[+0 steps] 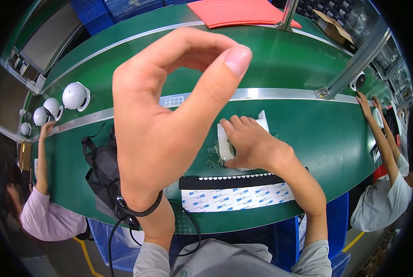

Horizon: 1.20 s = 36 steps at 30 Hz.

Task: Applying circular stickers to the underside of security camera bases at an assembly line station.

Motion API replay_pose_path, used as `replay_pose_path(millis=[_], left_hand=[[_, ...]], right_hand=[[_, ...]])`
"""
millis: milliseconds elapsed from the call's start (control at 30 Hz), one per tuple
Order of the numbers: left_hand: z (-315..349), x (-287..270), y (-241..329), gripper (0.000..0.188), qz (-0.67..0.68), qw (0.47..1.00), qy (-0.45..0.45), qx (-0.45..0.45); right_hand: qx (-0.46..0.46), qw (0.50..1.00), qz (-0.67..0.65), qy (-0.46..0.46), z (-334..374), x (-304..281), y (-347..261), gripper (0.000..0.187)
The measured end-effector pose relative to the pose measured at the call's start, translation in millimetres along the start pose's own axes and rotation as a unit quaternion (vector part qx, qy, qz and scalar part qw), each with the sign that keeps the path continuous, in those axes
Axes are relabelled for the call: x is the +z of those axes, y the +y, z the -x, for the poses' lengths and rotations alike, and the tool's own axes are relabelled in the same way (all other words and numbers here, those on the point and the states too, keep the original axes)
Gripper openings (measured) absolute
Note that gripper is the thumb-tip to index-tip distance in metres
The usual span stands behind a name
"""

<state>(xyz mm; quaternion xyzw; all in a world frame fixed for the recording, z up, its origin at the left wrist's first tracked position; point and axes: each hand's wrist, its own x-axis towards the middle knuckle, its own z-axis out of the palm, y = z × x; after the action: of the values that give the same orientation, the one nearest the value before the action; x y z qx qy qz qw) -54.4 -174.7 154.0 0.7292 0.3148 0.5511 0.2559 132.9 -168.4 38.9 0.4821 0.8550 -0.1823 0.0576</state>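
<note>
My left hand [155, 106] is raised close to the camera and covers part of the bench. Its thumb tip meets the curled index finger in a pinch; anything between the tips is hidden. A black cord circles that wrist. My right hand [255, 143] lies over a white plastic part [223, 144] on the green bench, fingers over its far edge and thumb at its near side. Most of the part is covered by the hand. Crumpled clear plastic [213, 156] lies against its left side.
A black strip with white dots [229, 181] and a printed adhesive sheet [239, 198] lie nearest me. Left is a black mesh bag [102, 171]. White round devices [75, 96] stand on the conveyor. A metal post [354, 60] rises at right. Co-workers' arms [42, 152] reach in from both sides.
</note>
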Motion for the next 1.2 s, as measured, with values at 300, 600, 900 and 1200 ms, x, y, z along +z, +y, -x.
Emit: replay_pose_path(millis=[300,600,900,1200], left_hand=[[1.3,-1.9,1.4,0.026,0.001,1.0,-0.005,-0.005],[0.4,3.0,1.4,0.025,0.009,1.0,-0.014,-0.01],[-0.3,2.9,-2.9,0.025,0.02,0.999,-0.025,-0.012],[0.3,10.5,-0.3,0.023,0.035,0.998,-0.038,-0.025]], right_hand=[[0.036,0.999,0.01,-0.03,1.9,-6.9,-0.2,0.098],[-0.015,1.0,-0.001,0.013,0.7,3.8,3.6,0.091],[-0.078,0.979,-0.078,0.17,7.6,-13.4,-0.2,0.052],[0.083,0.984,0.022,0.158,-13.8,43.1,-18.6,0.026]])
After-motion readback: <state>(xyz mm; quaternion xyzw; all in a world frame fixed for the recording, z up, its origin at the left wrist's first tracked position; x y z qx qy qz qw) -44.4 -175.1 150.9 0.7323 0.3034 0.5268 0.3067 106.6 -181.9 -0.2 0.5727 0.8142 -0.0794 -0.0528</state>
